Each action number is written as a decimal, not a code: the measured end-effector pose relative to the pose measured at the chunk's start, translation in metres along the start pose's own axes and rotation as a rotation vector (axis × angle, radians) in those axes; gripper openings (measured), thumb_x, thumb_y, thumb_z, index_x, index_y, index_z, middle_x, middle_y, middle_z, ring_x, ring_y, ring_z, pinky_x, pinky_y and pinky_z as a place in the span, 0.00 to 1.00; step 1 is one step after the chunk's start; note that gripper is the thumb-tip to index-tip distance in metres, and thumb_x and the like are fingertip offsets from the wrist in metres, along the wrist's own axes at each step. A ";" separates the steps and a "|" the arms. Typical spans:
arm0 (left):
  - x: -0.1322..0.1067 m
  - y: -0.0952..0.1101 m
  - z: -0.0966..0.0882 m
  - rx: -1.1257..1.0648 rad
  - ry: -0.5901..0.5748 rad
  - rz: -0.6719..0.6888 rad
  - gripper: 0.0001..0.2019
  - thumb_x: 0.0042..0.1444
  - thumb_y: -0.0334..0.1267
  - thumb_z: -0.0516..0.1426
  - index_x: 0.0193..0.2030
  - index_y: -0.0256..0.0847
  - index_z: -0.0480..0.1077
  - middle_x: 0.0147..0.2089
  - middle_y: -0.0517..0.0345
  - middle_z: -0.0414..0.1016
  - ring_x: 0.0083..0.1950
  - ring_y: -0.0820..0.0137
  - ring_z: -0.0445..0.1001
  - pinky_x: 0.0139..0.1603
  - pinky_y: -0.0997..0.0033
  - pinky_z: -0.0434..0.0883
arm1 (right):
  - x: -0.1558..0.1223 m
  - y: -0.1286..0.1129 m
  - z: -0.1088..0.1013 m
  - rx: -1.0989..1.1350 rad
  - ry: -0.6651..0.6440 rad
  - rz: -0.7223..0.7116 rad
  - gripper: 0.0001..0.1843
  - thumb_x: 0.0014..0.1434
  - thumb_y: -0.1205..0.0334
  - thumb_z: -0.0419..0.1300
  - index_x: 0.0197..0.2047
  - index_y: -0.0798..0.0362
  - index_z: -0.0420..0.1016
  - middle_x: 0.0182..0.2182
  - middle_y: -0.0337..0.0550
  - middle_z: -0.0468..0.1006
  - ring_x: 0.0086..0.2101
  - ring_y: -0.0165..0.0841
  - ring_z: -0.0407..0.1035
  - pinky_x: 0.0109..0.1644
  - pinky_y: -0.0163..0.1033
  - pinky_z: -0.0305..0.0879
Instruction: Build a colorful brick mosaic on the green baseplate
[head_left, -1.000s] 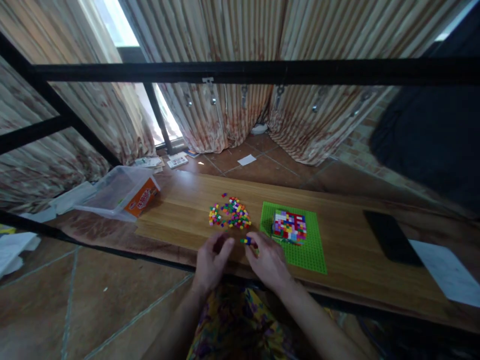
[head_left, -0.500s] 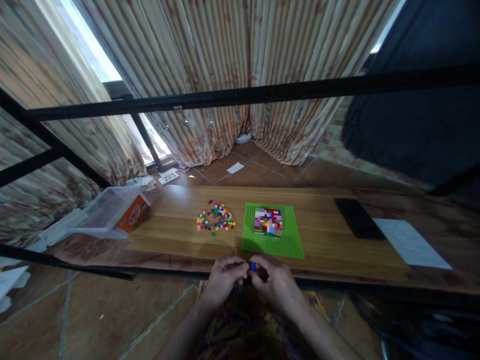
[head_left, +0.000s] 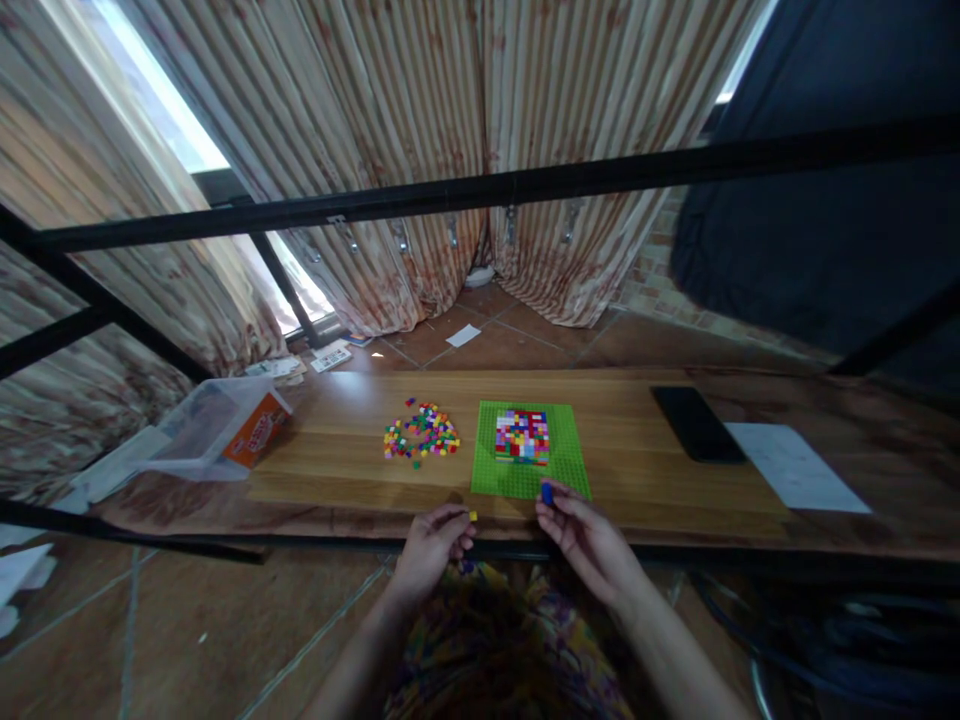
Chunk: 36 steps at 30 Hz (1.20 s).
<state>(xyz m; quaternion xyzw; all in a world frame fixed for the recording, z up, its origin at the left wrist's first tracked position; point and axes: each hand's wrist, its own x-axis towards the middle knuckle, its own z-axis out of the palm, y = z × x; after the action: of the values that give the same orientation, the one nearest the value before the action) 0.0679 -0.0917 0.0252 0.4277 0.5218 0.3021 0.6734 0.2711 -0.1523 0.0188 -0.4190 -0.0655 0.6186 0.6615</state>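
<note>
My left hand (head_left: pixel 436 543) is closed at the table's front edge, pinching a small yellow toy brick (head_left: pixel 473 516) between thumb and forefinger. Something small and dark blue or purple shows just below its fingers. My right hand (head_left: pixel 585 538) grips a blue brick piece (head_left: pixel 547 492) at its fingertips, over the near right corner of the green baseplate (head_left: pixel 566 440). A block of many-coloured bricks (head_left: pixel 523 437) stands on that plate. Left of the plate lies a loose pile of small coloured bricks (head_left: pixel 431 430).
On the wooden board (head_left: pixel 337 400), a black phone-like slab (head_left: pixel 697 424) lies at the right beside a white paper sheet (head_left: pixel 799 467). A clear plastic box (head_left: pixel 202 430) with an orange label sits at the left. A black metal bar (head_left: pixel 480 190) crosses beyond the table.
My hands have moved apart. The right hand has carried the blue piece right and up to the baseplate's near corner; the left has drawn slightly left, a yellow brick now showing.
</note>
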 end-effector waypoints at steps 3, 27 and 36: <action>0.000 -0.002 -0.001 -0.027 0.019 0.001 0.16 0.40 0.45 0.65 0.32 0.35 0.75 0.26 0.58 0.74 0.24 0.77 0.67 0.24 0.78 0.61 | 0.003 -0.005 0.002 -0.017 0.019 -0.020 0.18 0.39 0.63 0.74 0.37 0.56 0.80 0.30 0.41 0.80 0.31 0.26 0.74 0.38 0.29 0.74; 0.029 0.000 -0.017 0.038 0.209 0.136 0.13 0.39 0.42 0.66 0.32 0.38 0.75 0.25 0.62 0.73 0.26 0.75 0.70 0.31 0.75 0.68 | 0.067 -0.030 0.029 -1.675 -0.070 -0.979 0.12 0.64 0.63 0.52 0.36 0.52 0.77 0.38 0.46 0.75 0.40 0.36 0.68 0.45 0.41 0.65; 0.040 -0.004 -0.014 0.143 0.087 0.192 0.10 0.47 0.43 0.62 0.34 0.40 0.76 0.27 0.61 0.73 0.29 0.73 0.69 0.32 0.75 0.65 | 0.076 -0.037 0.033 -1.610 0.018 -0.894 0.10 0.60 0.63 0.57 0.30 0.51 0.78 0.36 0.43 0.74 0.37 0.35 0.69 0.44 0.40 0.64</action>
<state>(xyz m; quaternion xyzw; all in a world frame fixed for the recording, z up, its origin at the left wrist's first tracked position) 0.0650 -0.0558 0.0022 0.5092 0.5275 0.3455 0.5857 0.2962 -0.0658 0.0304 -0.6933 -0.6270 0.0699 0.3484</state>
